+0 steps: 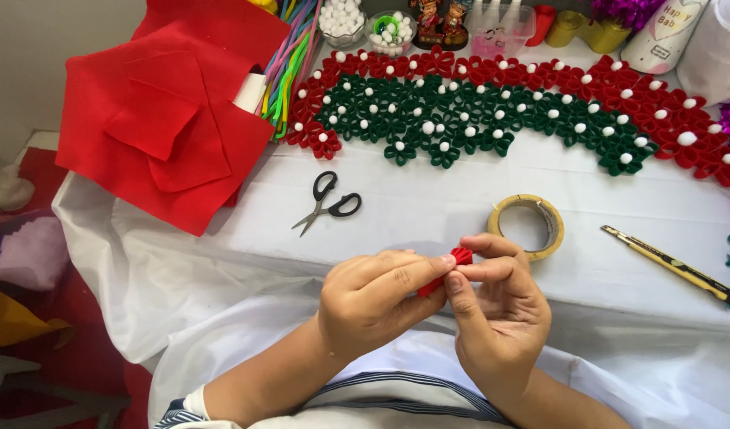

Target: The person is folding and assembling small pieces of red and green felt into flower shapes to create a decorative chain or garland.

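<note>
My left hand (373, 300) and my right hand (498, 306) meet near the table's front edge, both pinching a small red pipe-cleaner piece (459, 256) between thumbs and fingertips. Its lower end pokes out red between the hands. Just beyond my right hand lies a roll of tape (527, 225) flat on the white tablecloth (428, 199). Black-handled scissors (327, 202) lie a little open to the upper left of my hands.
An arched band of red and green pipe-cleaner flowers with white pompoms (492, 107) spans the back. Red felt sheets (170, 111) hang over the left edge beside coloured pipe cleaners (289, 59). A utility knife (671, 264) lies right. Bowls of pompoms (343, 20) stand behind.
</note>
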